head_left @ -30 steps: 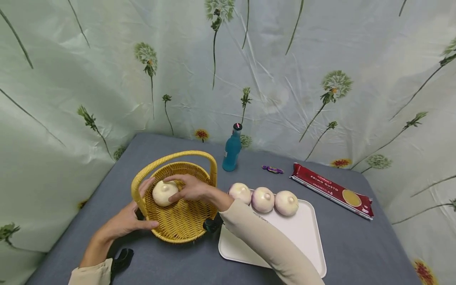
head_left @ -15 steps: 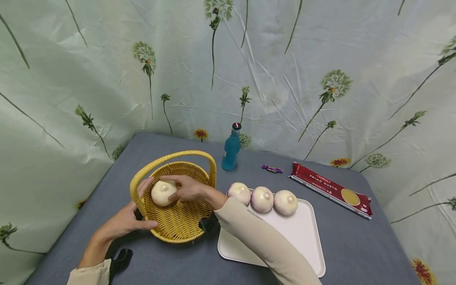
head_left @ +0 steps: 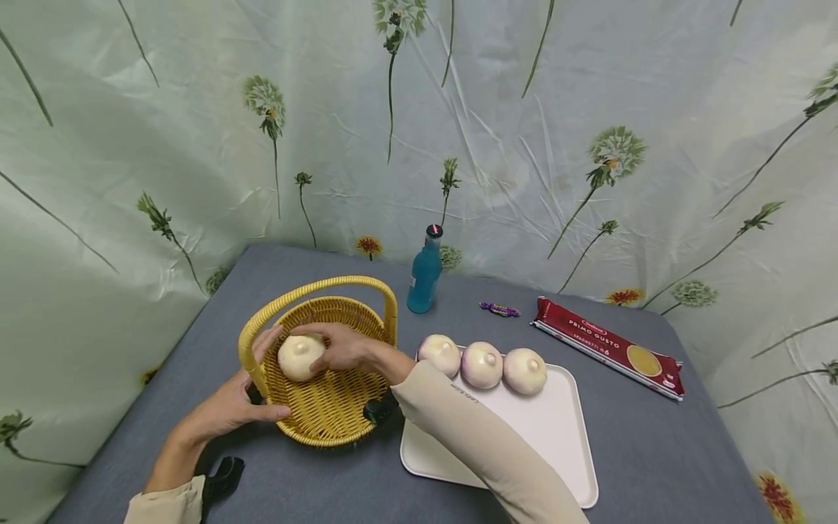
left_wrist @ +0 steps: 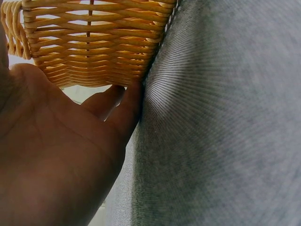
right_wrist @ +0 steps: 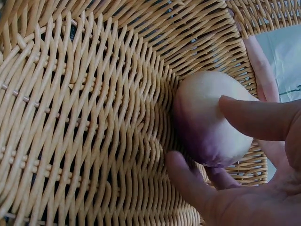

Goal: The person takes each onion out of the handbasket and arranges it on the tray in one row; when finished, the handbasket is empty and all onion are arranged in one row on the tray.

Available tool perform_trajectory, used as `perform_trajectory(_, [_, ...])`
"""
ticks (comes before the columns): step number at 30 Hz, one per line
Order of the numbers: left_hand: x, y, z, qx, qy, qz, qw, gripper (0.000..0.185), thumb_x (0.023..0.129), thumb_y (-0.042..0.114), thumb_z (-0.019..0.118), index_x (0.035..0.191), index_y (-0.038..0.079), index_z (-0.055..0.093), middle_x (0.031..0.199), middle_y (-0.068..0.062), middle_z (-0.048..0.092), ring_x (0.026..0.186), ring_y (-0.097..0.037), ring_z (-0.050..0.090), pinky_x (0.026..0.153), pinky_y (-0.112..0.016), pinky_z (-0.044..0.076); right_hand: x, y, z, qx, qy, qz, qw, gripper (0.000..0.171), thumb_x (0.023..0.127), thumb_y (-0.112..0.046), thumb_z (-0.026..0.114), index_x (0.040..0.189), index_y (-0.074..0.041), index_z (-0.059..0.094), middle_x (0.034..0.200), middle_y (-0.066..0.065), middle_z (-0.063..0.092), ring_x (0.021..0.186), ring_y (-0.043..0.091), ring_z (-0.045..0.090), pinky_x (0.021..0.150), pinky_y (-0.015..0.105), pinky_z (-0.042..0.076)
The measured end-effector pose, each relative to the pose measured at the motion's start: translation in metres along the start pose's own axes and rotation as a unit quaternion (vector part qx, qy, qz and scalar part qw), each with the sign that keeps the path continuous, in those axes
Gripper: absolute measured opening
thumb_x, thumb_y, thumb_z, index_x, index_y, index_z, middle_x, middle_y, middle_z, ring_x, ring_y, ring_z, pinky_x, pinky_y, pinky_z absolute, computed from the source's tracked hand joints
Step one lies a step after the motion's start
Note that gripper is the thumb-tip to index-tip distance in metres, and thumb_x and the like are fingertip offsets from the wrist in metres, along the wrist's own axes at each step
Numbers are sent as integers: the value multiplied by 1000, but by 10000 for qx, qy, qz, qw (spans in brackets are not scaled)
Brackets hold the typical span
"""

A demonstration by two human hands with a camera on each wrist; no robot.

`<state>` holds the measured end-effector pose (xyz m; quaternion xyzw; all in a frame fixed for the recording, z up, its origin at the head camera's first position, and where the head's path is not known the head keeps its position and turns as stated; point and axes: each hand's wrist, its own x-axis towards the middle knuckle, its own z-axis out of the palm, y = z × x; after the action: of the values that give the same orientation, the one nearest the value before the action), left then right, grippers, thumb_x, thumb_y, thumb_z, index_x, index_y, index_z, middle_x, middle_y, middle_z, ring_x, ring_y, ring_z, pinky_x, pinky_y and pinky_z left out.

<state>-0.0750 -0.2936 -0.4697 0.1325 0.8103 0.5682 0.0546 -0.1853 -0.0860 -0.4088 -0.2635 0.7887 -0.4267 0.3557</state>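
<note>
Right hand (head_left: 345, 348) is inside the wicker basket (head_left: 327, 418), fingers and thumb curled round a pale onion (head_left: 300, 356) that sits against the basket's inner wall on the left-hand side. Left hand (head_left: 230, 406) cups the basket's outer wall from the left, fingers fairly straight, thumb along the near rim; holding nothing else.

Hidden: right palm covers the onion's right flank. Left wrist view shows only palm, weave and grey tablecloth (left_wrist: 225, 141). Basket base is cut off in the right wrist view. Black wrist mounts only partly visible.

To the right of the right forearm: white tray (head_left: 550, 437) with three more onions (head_left: 481, 364) in a row on its far edge. Beyond: blue bottle (head_left: 424, 273), purple candy (head_left: 500, 310), red spaghetti pack (head_left: 609, 348).

Versus 0.5 s ago: practically no change; the right hand has moved slightly left, same grip on the onion, left hand unmoved.
</note>
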Motion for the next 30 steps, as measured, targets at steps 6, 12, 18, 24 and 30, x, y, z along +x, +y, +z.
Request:
perform_trajectory(6, [0, 1, 0, -15, -13, 0, 10000, 120, 77, 3, 82, 163, 27, 2, 169, 1, -9, 149, -36, -9, 98, -83, 7, -1, 0, -1, 48, -145, -59, 9999, 63, 85, 4, 75, 141, -17, 55, 133, 9, 56, 100, 15, 55, 79, 28, 48])
perform_trajectory(12, [-1, -1, 0, 26, -21, -14, 10000, 120, 77, 4, 83, 163, 29, 3, 168, 2, -10, 149, -35, -10, 97, -83, 9, -4, 0, -3, 48, -144, -12, 9999, 59, 84, 0, 78, 136, -18, 56, 126, 5, 58, 99, 12, 55, 78, 27, 48])
perform_trajectory(18, [-1, -1, 0, 74, -20, 16, 10000, 119, 78, 5, 82, 163, 29, 2, 168, 2, -10, 149, -38, -9, 97, -83, 9, -10, 0, -8, 43, -180, -85, 9998, 58, 86, -2, 77, 137, -17, 55, 126, 5, 57, 100, 13, 55, 80, 26, 48])
perform_trajectory(24, [0, 1, -1, 138, -48, 68, 9999, 118, 78, 5, 82, 163, 28, 2, 169, 1, -9, 150, -32, -8, 97, -82, 10, -19, -4, -11, -118, -116, -295, 9994, 57, 87, -4, 76, 138, -18, 54, 128, 4, 56, 102, 11, 56, 82, 24, 48])
perform_trajectory(30, [-1, 0, -1, 70, -45, 80, 9999, 117, 79, 3, 81, 163, 28, 4, 169, 2, -10, 151, -25, -10, 97, -83, 8, -33, -10, -15, -269, -30, -513, 9983, 60, 89, -7, 75, 143, -19, 51, 132, 5, 55, 106, 11, 55, 86, 24, 47])
